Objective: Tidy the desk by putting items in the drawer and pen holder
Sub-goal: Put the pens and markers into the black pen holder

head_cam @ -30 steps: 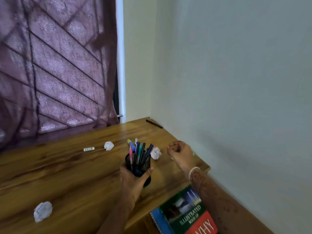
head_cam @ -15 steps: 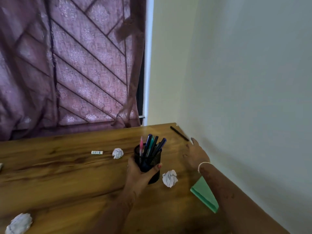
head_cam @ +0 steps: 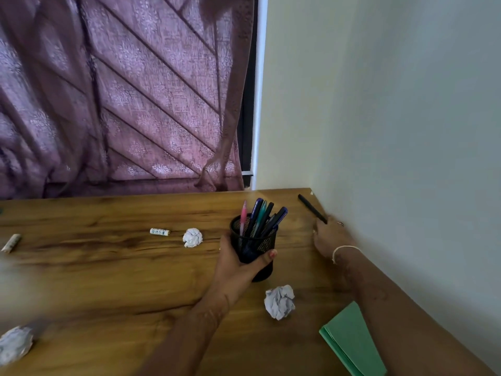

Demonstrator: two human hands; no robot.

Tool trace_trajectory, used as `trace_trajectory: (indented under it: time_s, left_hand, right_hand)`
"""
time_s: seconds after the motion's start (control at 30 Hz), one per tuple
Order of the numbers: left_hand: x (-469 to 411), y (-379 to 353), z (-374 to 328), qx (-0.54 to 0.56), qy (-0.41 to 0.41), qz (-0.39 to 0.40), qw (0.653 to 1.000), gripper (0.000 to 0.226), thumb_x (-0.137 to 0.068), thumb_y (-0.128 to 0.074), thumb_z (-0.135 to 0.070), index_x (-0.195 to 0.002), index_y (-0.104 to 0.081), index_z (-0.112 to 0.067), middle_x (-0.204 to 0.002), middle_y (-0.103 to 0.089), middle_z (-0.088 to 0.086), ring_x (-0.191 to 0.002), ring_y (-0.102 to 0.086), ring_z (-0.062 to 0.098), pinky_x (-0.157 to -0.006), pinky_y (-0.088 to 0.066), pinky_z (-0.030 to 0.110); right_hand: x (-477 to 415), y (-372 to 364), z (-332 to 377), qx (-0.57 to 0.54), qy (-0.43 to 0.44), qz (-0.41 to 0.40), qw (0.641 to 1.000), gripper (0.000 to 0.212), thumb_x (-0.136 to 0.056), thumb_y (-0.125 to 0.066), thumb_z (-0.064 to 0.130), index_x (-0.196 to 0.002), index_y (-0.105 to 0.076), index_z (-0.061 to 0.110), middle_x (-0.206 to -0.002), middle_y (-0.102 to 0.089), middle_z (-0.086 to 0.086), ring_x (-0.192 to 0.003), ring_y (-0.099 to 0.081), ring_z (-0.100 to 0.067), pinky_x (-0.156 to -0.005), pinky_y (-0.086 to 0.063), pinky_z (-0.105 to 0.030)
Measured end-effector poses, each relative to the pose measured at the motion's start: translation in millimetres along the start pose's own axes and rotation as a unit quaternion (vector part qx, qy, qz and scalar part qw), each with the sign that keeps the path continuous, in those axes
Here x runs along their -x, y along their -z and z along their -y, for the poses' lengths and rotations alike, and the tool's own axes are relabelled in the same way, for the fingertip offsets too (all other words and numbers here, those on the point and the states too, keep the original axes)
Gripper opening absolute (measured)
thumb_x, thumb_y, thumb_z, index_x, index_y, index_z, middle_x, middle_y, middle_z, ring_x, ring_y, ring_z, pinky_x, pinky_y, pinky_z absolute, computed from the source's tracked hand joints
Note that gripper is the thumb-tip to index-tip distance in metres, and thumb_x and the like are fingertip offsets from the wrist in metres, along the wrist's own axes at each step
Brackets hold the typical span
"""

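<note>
- Black wire mesh forms the pen holder (head_cam: 253, 240), which stands on the tabletop (head_cam: 108, 280) right of centre, filled with pens (head_cam: 260, 215). The left hand (head_cam: 238, 264) wraps its lower wall, its grip curled round it with the thumb on the near side.
- One loose black pen (head_cam: 311, 208) lies slanted in the far right corner, just beside the wall (head_cam: 406, 158). The right hand (head_cam: 329, 236) is at the pen's near end, but the back of the hand hides the fingertips. I cannot tell whether that grip pinches the pen or only touches it.
- The pen looks light, stiff and smooth, so it probably rolls if nudged. The best hold is likely thumb and forefinger on the barrel near the close end, coming from the side away from the wall, where fingers have room.
- The holder seems light and somewhat top-heavy, as its pens lean to the right. Steadying it low, as the left hand does, should stop it tipping when another pen drops in.
- The wall shuts off the right side and the curtain (head_cam: 122, 90) hangs behind the far edge. Bare wood lies between the pen and the holder.
- A crumpled paper ball (head_cam: 279, 302) sits near the holder on the close side, and another paper ball (head_cam: 192, 237) sits to its left. A green folder (head_cam: 352, 340) lies beside the right forearm.
</note>
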State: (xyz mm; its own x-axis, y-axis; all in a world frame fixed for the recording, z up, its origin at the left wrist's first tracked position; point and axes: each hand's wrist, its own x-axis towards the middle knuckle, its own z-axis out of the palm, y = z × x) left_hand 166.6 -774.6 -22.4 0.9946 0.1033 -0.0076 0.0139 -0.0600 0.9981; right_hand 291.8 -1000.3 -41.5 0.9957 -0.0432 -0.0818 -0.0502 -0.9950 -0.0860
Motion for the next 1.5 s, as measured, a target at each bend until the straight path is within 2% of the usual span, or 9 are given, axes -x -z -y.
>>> trace_trajectory:
  time_s: [0.23,0.5,0.7,0.87,0.93,1.13,1.27,1.4,1.5]
  left_hand:
    - [5.6,-0.2,2.6,0.009,-0.003,-0.005,1.000,0.077,-0.055,-0.086,-0.046,-0.118,-0.042,-0.044,-0.122,-0.059,-0.019,-0.113,-0.055,-0.004,-0.097,-0.047,0.025]
    - [21.3,3.5,-8.6,0.010,-0.001,-0.007,1.000,0.091,-0.055,-0.087,-0.045,-0.132,-0.040,-0.030,-0.126,-0.059,-0.013,-0.118,-0.055,0.006,-0.103,-0.047,0.035]
    - [47.0,15.4,-6.4,0.012,0.014,-0.007,1.000,0.085,-0.060,-0.089,-0.031,-0.130,-0.041,-0.027,-0.123,-0.058,-0.013,-0.114,-0.056,0.004,-0.097,-0.050,0.029]
    - [64.8,31.3,-3.0,-0.003,0.019,-0.020,1.000,0.081,-0.059,-0.090,-0.031,-0.123,-0.040,-0.028,-0.114,-0.055,-0.020,-0.103,-0.053,-0.003,-0.082,-0.044,0.014]
    - [72.0,37.5,-3.3,-0.024,0.016,-0.016,0.999,0.083,-0.056,-0.091,-0.033,-0.120,-0.039,-0.029,-0.110,-0.052,-0.023,-0.102,-0.052,0.000,-0.080,-0.042,0.014]
    - [101.3,59.5,-4.2,-0.047,0.017,0.009,0.999,0.087,-0.055,-0.092,-0.032,-0.125,-0.043,-0.019,-0.109,-0.051,-0.020,-0.108,-0.052,0.010,-0.088,-0.045,0.025]
    - [121.1,72.7,-6.6,-0.029,0.024,0.021,0.999,0.091,-0.055,-0.093,-0.030,-0.129,-0.042,-0.017,-0.117,-0.053,-0.011,-0.112,-0.052,0.012,-0.095,-0.048,0.030]
    - [138.5,83.4,-6.8,-0.009,0.015,0.028,0.999,0.085,-0.056,-0.093,-0.026,-0.125,-0.042,-0.020,-0.111,-0.054,-0.014,-0.106,-0.054,0.009,-0.088,-0.047,0.025]
    - [145.5,89.2,-7.7,0.006,0.017,0.036,0.999,0.081,-0.055,-0.093,-0.025,-0.118,-0.042,-0.025,-0.106,-0.053,-0.019,-0.096,-0.054,-0.001,-0.081,-0.046,0.021]
  right_hand:
    - [2.0,-3.5,-1.5,0.035,0.026,-0.086,0.995,0.033,-0.093,-0.034,0.002,-0.116,-0.057,0.011,-0.121,-0.055,-0.011,-0.108,-0.054,-0.031,-0.087,-0.051,-0.040]
    - [22.9,21.5,-8.5,-0.167,-0.006,-0.213,0.963,0.016,-0.094,-0.049,0.013,-0.108,-0.057,0.012,-0.104,-0.061,-0.009,-0.095,-0.058,-0.029,-0.079,-0.051,-0.038]
    - [57.9,78.9,4.8,-0.415,-0.011,-0.343,0.842,0.006,-0.092,-0.058,0.013,-0.097,-0.062,0.012,-0.085,-0.065,0.000,-0.078,-0.061,-0.016,-0.071,-0.048,-0.028]
    - [116.6,112.0,23.1,-0.670,-0.001,-0.288,0.684,0.006,-0.096,-0.057,0.018,-0.094,-0.062,0.016,-0.079,-0.066,-0.003,-0.068,-0.062,-0.009,-0.071,-0.053,-0.023]
    - [147.0,115.5,32.4,-0.708,0.004,-0.285,0.647,0.009,-0.096,-0.057,0.020,-0.095,-0.063,0.014,-0.078,-0.066,-0.003,-0.065,-0.063,-0.006,-0.067,-0.053,-0.018]
    - [230.6,94.2,85.2,-0.646,0.044,-0.231,0.727,0.019,-0.095,-0.057,0.024,-0.097,-0.065,0.008,-0.071,-0.066,0.002,-0.060,-0.061,-0.001,-0.063,-0.051,-0.015]
    - [260.8,81.5,121.8,-0.572,0.083,-0.169,0.798,0.015,-0.093,-0.059,0.033,-0.094,-0.063,0.019,-0.079,-0.070,0.002,-0.069,-0.064,-0.001,-0.067,-0.050,-0.016]
    - [283.4,76.8,143.0,-0.550,0.092,-0.157,0.815,0.007,-0.092,-0.060,0.035,-0.089,-0.064,0.030,-0.078,-0.070,0.009,-0.076,-0.067,-0.002,-0.071,-0.049,-0.017]
    - [297.5,73.6,148.1,-0.509,0.093,-0.166,0.840,0.023,-0.096,-0.053,0.037,-0.104,-0.069,0.023,-0.082,-0.068,0.016,-0.076,-0.064,0.002,-0.069,-0.046,-0.017]
